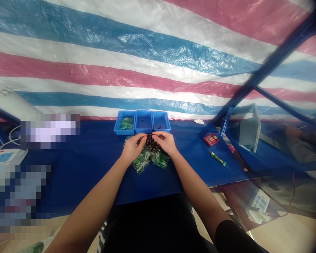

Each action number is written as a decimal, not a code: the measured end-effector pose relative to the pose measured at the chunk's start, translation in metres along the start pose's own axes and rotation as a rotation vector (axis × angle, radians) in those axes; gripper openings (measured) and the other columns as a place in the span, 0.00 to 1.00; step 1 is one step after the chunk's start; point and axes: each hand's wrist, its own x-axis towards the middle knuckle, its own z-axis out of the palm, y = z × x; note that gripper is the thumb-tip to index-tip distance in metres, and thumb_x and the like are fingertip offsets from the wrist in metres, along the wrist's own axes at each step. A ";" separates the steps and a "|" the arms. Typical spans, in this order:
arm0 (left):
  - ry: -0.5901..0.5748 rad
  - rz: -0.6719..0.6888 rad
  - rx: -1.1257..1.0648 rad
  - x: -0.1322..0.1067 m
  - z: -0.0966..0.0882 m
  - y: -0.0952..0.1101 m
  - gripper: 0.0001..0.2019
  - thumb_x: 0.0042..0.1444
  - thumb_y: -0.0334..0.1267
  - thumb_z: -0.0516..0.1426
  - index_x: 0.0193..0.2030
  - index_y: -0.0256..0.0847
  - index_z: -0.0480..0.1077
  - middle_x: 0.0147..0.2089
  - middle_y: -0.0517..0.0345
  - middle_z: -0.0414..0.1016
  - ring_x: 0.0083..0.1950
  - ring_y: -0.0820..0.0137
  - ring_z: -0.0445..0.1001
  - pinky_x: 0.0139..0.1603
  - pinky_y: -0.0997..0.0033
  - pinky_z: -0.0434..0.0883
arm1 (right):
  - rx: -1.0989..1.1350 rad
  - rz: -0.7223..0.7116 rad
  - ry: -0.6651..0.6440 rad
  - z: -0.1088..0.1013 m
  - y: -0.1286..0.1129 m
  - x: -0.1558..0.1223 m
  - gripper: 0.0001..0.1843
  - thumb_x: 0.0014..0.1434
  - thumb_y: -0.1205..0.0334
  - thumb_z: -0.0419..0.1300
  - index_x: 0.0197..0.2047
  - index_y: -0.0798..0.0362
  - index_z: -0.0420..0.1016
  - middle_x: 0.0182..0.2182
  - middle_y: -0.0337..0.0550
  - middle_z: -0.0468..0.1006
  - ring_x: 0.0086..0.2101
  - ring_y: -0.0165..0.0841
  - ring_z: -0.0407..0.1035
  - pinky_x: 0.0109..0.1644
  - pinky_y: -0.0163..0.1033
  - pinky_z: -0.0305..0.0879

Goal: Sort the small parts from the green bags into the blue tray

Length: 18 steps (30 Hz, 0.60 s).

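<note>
- two bare hands meet over a heap of small dark pieces near the middle of the bench.
- the left hand reaches in from the left side of the heap, fingers bent and thumb toward the fingertips; whether a piece is pinched there cannot be told.
- the right hand mirrors it on the other side, its fingers bent over the top edge of the heap; whether it grips anything cannot be told either.
- the heap lies between the two hands, just behind some green packets that spread toward the person.
- three blue bins stand side by side, just beyond the hands.
- the left bin holds more green packets; the middle bin and the right bin each hold a little something dark, too small to name.
- on the right part of the bench lie a red box and, nearer the person, a green tube, well apart from the heap.
- a white scrap lies by the far edge.
- at the left end sits a white power strip, with blurred-out shapes close by.
- a striped sheet in red, white and blue hangs behind the bench.
</note>
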 end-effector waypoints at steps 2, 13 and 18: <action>0.003 0.005 0.009 0.000 0.001 -0.001 0.18 0.64 0.50 0.51 0.49 0.43 0.75 0.38 0.55 0.80 0.37 0.67 0.77 0.34 0.72 0.71 | 0.074 0.079 0.063 -0.002 0.002 0.004 0.18 0.50 0.50 0.68 0.40 0.53 0.81 0.25 0.40 0.79 0.24 0.31 0.71 0.26 0.36 0.68; 0.012 0.046 -0.004 0.000 0.002 -0.001 0.17 0.64 0.49 0.51 0.47 0.43 0.76 0.37 0.55 0.80 0.36 0.68 0.76 0.34 0.72 0.71 | 0.205 0.106 0.216 -0.014 0.010 0.016 0.27 0.52 0.49 0.66 0.52 0.56 0.74 0.43 0.50 0.81 0.34 0.35 0.78 0.36 0.40 0.76; 0.003 0.045 0.008 0.000 0.001 0.000 0.17 0.64 0.49 0.51 0.46 0.42 0.76 0.36 0.56 0.80 0.35 0.68 0.76 0.32 0.73 0.70 | -0.306 -0.027 0.145 -0.020 0.016 0.012 0.16 0.60 0.52 0.58 0.43 0.52 0.79 0.26 0.40 0.79 0.25 0.31 0.73 0.33 0.37 0.72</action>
